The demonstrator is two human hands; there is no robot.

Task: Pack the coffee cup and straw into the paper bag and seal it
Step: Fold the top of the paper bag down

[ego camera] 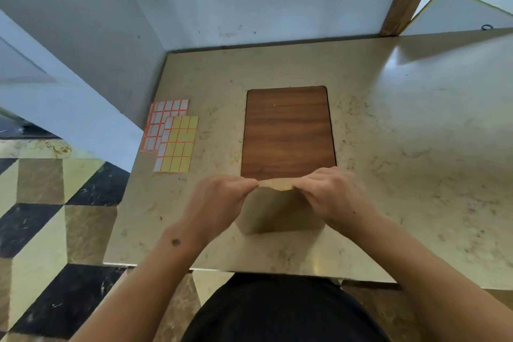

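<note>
A brown paper bag stands upright on the marble table near its front edge. My left hand pinches the left end of the bag's top edge. On the right end of that edge, my right hand pinches the paper the same way. The top of the bag is pressed together between the two hands and bends toward me. The coffee cup and the straw are not visible; the bag's inside is hidden.
Two sticker sheets, one white with orange borders and one yellow, lie at the table's left. A wooden panel is set into the marble table behind the bag. Walls close the back and left.
</note>
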